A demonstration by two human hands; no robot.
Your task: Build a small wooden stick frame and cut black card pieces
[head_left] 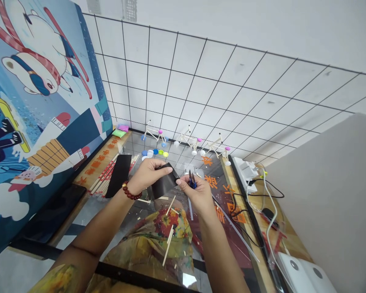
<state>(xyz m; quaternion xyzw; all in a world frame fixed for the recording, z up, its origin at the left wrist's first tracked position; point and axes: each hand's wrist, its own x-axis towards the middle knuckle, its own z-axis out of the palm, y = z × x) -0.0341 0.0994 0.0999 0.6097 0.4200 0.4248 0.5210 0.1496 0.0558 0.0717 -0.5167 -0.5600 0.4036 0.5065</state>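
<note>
A bent black sheet (162, 186) is between my hands above the glass tabletop. My left hand (149, 175) is closed on its upper edge, thumb on top. At the sheet's right corner, my right hand (198, 193) pinches with thumb and finger. That same hand also holds small blue scissors (192, 181), their blades pointing away from me. Left of my hands, another black strip (119, 175) lies across a bunch of wooden chopsticks (102, 177) with red markings. Cut stick pieces (168, 246) are scattered on the glass close to me.
Along the far edge stand three little stick models (154, 133) with coloured round pieces. Several coloured caps (155, 152) lie before them. White power strips (246, 175) and cables are at right. A dark tablet-like slab (56, 211) lies left, below a cartoon panel (49, 101). A grid-lined wall (183, 77) rises behind.
</note>
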